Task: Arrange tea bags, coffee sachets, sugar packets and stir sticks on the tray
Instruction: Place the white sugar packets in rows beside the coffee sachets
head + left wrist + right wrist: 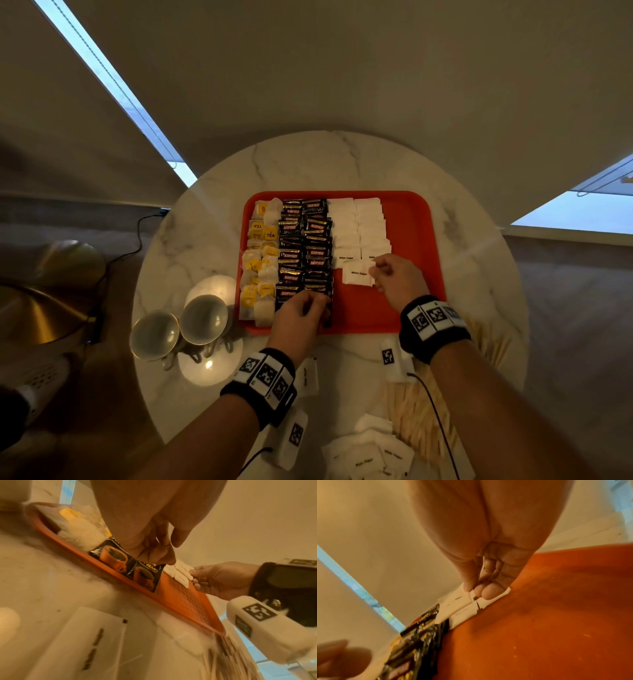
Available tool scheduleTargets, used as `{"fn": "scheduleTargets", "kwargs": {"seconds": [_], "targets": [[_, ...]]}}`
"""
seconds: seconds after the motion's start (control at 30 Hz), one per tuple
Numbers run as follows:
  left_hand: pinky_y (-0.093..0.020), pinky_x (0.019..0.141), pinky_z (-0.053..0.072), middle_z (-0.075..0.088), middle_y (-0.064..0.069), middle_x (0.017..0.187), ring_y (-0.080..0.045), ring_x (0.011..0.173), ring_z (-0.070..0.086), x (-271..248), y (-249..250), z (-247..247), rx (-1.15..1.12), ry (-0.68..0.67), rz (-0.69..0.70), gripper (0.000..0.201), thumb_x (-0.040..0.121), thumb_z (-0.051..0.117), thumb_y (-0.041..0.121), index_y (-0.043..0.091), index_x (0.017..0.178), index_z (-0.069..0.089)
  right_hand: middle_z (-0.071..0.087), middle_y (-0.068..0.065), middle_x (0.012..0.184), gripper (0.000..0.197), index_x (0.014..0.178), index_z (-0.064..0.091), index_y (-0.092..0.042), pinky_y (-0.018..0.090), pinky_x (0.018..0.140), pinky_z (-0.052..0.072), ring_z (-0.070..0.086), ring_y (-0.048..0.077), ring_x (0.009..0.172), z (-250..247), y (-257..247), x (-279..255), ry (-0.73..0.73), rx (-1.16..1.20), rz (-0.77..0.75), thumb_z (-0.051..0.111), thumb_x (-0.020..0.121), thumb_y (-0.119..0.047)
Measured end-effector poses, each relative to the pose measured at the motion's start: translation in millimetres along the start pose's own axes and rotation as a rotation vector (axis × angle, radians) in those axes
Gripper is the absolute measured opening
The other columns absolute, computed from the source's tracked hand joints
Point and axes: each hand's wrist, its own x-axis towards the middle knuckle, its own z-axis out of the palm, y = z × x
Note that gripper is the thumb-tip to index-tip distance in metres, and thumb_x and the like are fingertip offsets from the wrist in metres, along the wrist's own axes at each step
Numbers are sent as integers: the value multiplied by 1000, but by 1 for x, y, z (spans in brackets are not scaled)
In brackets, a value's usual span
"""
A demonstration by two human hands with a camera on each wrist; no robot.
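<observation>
Sugar packet [358, 272] pinched by right hand [399, 277] at tray [411, 219] centre, toward 5 o'clock; coffee sachets [305, 253] at 7 o'clock gripped by left hand [301, 315].

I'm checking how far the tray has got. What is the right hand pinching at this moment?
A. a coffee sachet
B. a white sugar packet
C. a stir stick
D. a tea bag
B: the right hand pinches the edge of a white sugar packet on the red tray.

Left hand [301, 313] curled, fingertips pinched downward; right hand [399, 275] in a thumb-and-finger grip.
</observation>
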Motion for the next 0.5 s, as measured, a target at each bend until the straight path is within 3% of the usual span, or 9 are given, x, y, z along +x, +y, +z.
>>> {"fn": "scheduleTargets", "kwargs": {"seconds": [0.1, 0.23, 0.33, 0.43, 0.5], "targets": [[-30, 74, 54, 74, -2, 89, -16, 82, 67, -8, -12, -9, 39, -10, -16, 19, 103, 56, 30, 20, 97, 71, 69, 2, 98, 13, 109, 66, -15, 39, 87, 57, 68, 23, 91, 11, -5, 9, -20, -62, -3, 63, 97, -20], [-22, 69, 50, 70, 5, 85, -8, 76, 63, -19, -25, -21, 179, -62, 32, 17, 101, 59, 33, 26, 89, 70, 67, 4, 103, 18, 113, 66, -12, 32, 83, 54, 64, 20, 92, 24, -17, 18, -10, -157, 6, 61, 99, -20], [-15, 74, 49, 70, 10, 91, -1, 82, 64, -27, -31, -26, 341, -139, 88, 11, 100, 61, 30, 25, 97, 71, 68, 5, 100, 15, 107, 66, -13, 33, 83, 55, 65, 22, 91, 26, -23, 19, 18, -183, 29, 66, 96, -23], [-23, 81, 51, 67, 6, 104, -11, 92, 63, -28, -44, -32, 653, -172, 182, 12, 97, 64, 27, 20, 105, 71, 68, 3, 94, 11, 97, 65, -17, 34, 79, 56, 66, 21, 87, 21, -24, 12, 65, -183, 36, 70, 93, -25], [-29, 88, 53, 61, 5, 120, -17, 106, 62, -29, -56, -35, 794, -214, 191, 23, 92, 70, 23, 21, 115, 68, 67, 0, 89, 10, 96, 64, -18, 30, 74, 53, 65, 19, 84, 16, -23, 1, 92, -183, 17, 70, 92, -25]]}}
